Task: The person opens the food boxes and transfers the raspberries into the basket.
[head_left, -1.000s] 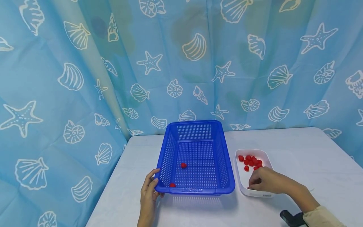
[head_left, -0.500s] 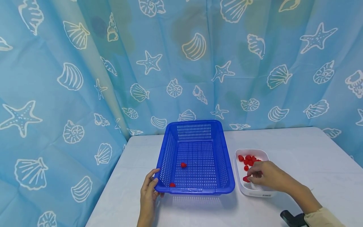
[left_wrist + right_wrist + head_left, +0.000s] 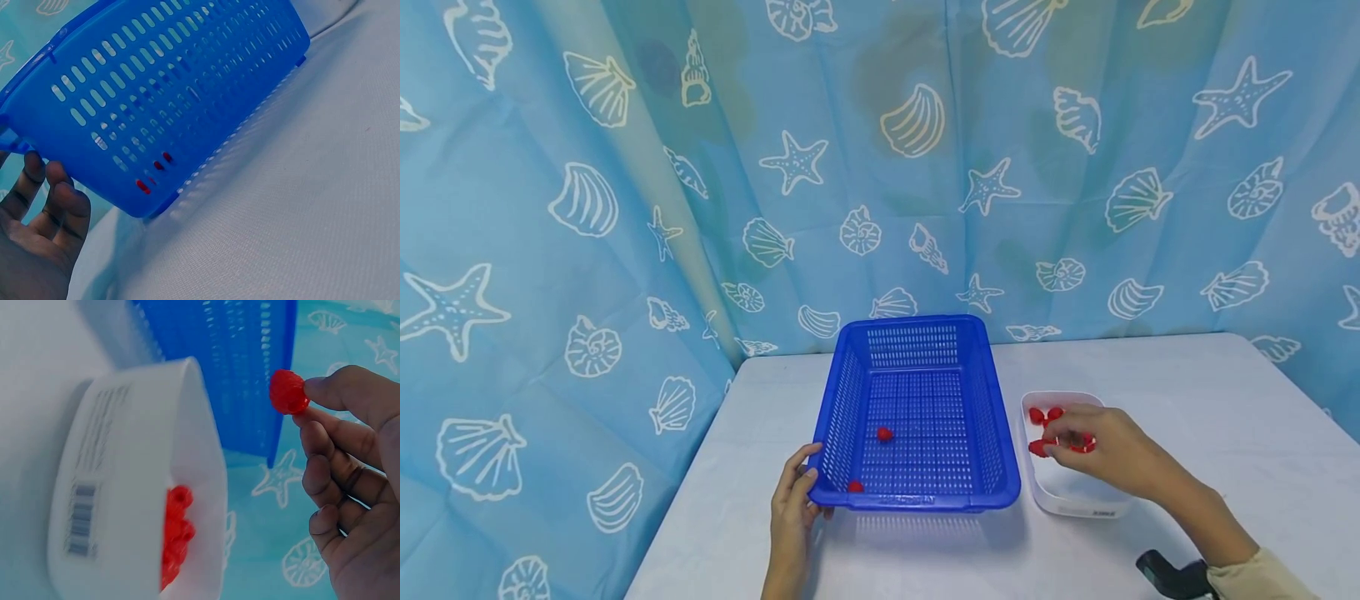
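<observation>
My left hand [image 3: 792, 521] grips the near left corner of a blue slotted plastic basket [image 3: 925, 502], its fingers under the rim in the left wrist view. Two red raspberries lie in that basket: one raspberry [image 3: 884, 434] near the middle, another raspberry [image 3: 855, 487] by the near wall. Thumb and fingertips of my right hand [image 3: 1108, 450] pinch a raspberry [image 3: 289, 392], held above the white tub [image 3: 1075, 506]. Several more raspberries [image 3: 177, 534] sit inside the tub, partly hidden by the right hand in the head view.
A white cloth covers the table [image 3: 1180, 400]. Behind it and at the left hangs a blue curtain [image 3: 880, 183] with shell prints. A dark object [image 3: 1176, 575] is beside the right wrist, near the sleeve [image 3: 1258, 575].
My right hand has picked a raspberry from the tub's near end and risen with it, moving slightly away from me. The left hand and the basket have stayed put.
</observation>
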The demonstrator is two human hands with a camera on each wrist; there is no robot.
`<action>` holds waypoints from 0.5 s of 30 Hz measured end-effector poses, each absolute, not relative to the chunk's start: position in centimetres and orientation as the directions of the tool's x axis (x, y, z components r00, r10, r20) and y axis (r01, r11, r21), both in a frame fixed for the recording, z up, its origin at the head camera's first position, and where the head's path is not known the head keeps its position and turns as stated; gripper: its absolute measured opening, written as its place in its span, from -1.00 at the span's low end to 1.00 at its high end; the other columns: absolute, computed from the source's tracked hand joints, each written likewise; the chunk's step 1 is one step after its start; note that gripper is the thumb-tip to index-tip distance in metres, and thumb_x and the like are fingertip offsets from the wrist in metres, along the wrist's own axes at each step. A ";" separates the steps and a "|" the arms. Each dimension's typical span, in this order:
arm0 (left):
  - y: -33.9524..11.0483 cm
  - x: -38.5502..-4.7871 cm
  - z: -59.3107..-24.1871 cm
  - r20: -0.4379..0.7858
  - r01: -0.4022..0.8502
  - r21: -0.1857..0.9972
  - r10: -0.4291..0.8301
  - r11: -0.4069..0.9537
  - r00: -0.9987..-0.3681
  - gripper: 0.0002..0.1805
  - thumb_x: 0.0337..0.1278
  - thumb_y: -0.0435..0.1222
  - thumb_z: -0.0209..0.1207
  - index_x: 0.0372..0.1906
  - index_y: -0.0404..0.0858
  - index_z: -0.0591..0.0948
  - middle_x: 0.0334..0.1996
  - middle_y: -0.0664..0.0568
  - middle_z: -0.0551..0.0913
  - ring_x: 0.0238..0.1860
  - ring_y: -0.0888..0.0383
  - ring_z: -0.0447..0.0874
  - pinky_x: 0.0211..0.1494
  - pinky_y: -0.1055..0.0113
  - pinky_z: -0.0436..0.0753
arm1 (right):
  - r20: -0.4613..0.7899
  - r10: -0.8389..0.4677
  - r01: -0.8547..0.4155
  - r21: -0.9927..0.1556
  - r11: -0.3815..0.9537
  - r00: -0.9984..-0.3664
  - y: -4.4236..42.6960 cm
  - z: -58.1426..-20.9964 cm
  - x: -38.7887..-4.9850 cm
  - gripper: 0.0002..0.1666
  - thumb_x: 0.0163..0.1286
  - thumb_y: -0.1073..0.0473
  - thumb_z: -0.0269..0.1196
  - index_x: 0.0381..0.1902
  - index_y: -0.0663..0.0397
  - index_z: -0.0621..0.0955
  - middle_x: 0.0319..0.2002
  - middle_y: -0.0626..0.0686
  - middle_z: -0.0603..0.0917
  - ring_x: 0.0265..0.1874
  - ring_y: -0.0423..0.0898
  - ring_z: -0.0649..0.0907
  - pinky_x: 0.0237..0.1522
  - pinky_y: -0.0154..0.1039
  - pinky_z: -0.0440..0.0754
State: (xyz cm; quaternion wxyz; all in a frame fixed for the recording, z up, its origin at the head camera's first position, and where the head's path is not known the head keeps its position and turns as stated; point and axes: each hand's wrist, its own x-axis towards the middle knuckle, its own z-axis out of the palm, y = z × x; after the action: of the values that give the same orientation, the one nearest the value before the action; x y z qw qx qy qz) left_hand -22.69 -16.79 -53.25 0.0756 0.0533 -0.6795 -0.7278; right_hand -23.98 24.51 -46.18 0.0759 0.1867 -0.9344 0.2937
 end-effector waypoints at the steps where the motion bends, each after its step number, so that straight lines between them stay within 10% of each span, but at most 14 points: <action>1: -16.8 -22.7 -53.3 0.025 0.038 0.997 -0.184 -0.064 -0.983 -0.57 0.44 -0.09 0.04 0.31 -0.09 0.50 -0.15 -0.15 0.36 -0.31 0.04 0.55 -0.38 0.28 0.58 | 0.266 -0.302 -0.400 -0.518 0.756 -0.915 24.2 -45.9 -23.9 -0.79 0.12 0.17 0.50 -0.28 -0.16 0.70 -0.38 -0.25 0.59 -0.23 -0.10 0.58 -0.24 -0.19 0.70; 15: -16.8 -22.9 -53.5 0.018 0.034 0.996 -0.186 -0.086 -0.982 -0.58 0.44 -0.12 0.01 0.32 -0.06 0.50 0.05 -0.18 0.47 -0.29 0.04 0.56 -0.38 0.29 0.56 | 0.395 -0.339 -0.512 -0.515 0.688 -0.854 20.4 -44.6 -23.5 -0.77 0.15 0.25 0.49 -0.28 -0.21 0.74 -0.41 -0.33 0.54 -0.36 -0.23 0.55 -0.31 -0.28 0.63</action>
State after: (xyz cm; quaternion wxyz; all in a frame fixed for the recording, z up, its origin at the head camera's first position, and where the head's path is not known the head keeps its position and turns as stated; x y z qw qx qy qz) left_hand -22.86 -16.77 -53.52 0.0750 0.0564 -0.6718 -0.7347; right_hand -23.54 20.36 -44.58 0.1354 0.2341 -0.9086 0.3184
